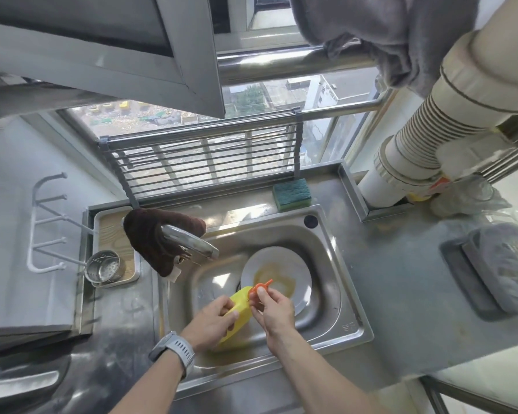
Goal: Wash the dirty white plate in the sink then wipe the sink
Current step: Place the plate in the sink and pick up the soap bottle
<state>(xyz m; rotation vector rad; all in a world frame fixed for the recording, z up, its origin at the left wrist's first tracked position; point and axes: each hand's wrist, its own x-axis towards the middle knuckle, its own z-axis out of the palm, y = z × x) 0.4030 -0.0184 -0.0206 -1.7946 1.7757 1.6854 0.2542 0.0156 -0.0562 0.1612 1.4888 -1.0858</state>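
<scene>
Hands grip a yellow bottle (237,316) and its orange cap (259,291) over the steel sink (335,258) below a window (251,97).

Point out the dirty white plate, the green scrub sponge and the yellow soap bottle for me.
Dirty white round plate (299,265), head view, clean upper rim.
Green scrub sponge (291,193), head view, top face.
Yellow plastic soap bottle (242,298), head view, shoulder near cap.

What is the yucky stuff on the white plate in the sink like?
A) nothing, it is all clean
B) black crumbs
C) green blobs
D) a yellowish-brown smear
D: the white plate lying in the sink has a yellowish-brown smear across its middle, just beyond the orange cap that the right hand pinches on the yellow bottle.
</scene>
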